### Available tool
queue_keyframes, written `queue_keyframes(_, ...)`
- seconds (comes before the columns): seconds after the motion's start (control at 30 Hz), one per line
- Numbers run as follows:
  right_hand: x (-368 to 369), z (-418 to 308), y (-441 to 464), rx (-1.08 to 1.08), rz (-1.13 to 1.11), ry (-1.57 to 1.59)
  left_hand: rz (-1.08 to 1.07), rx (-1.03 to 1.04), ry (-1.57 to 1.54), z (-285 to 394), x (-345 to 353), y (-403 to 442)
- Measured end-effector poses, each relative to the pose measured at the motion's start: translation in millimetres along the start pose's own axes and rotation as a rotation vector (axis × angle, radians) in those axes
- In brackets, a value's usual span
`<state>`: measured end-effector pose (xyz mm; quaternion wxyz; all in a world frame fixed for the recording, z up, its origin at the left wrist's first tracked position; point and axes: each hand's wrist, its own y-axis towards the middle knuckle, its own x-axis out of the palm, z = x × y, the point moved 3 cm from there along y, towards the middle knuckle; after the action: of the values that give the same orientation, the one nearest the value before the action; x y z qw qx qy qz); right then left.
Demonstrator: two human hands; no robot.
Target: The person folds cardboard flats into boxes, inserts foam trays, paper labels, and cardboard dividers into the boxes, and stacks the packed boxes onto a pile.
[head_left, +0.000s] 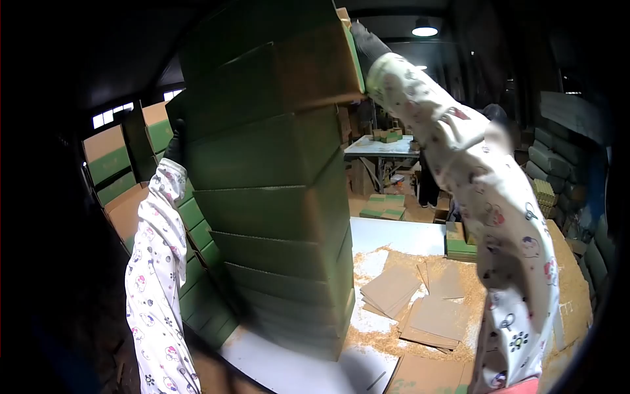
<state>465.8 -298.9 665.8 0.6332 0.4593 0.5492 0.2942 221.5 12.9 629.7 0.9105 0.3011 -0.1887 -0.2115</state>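
A tall stack of green and brown cardboard boxes stands close in front of me. The top box juts out to the right over those beneath. My right hand, in a dark glove, is raised to the top box's right side and grips near its upper edge. On the stack's left side, my left hand, also dark-gloved, is held up against the boxes; its fingers merge into the dark there. Both arms wear white printed sleeves. The stack stands on a white tabletop.
Flat cardboard sheets lie amid scattered shavings on the table. More boxes are stacked at left. Behind are a small green box, another worktable and a partly hidden person. Bundles are piled at right.
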Motion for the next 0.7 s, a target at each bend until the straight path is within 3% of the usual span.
queue_keyframes(0.17, 76, 5, 14, -0.008, 0.007, -0.107, -0.038, -0.001, 0.074, -14, -2, -1)
queue_keyframes(0.27, 90, -3, -13, -0.193, 0.205, -0.086, -0.049, 0.038, 0.13, -17, -6, 1)
queue_keyframes(0.3, 88, -9, -41, -0.329, 0.329, -0.033, -0.024, 0.113, 0.137, -20, -7, 1)
queue_keyframes(0.37, 71, -26, -121, -0.526, 0.411, 0.087, 0.186, 0.656, 0.182, -6, -7, -9)
queue_keyframes(0.43, 108, -11, -236, 0.137, 0.05, 0.588, 0.378, 0.983, 0.692, 29, 9, -52)
queue_keyframes(0.47, 132, -1, -302, 0.453, -0.068, 0.807, 0.246, 1.098, 0.805, 33, 10, -50)
queue_keyframes(0.5, 142, -7, -370, 0.884, -0.429, 0.899, 0.093, 1.205, 0.919, 34, 9, -42)
queue_keyframes(0.53, 178, -7, -467, 0.611, -0.342, 0.815, -0.149, 1.054, 0.751, 29, 4, -46)
queue_keyframes(0.57, 203, -26, -532, 1.011, -0.545, 0.871, -0.107, 1.118, 0.854, 31, -5, -38)
queue_keyframes(0.6, 192, -61, -521, 1.146, -0.689, 1.135, -0.12, 1.113, 0.971, 26, -28, 0)
queue_keyframes(0.63, 182, -104, -508, 1.281, -0.817, 1.404, -0.154, 1.445, 1.272, 31, -54, 29)
queue_keyframes(0.7, 232, -150, -546, 1.102, -0.718, 0.941, -0.229, 1.782, 1.527, 37, -55, 44)
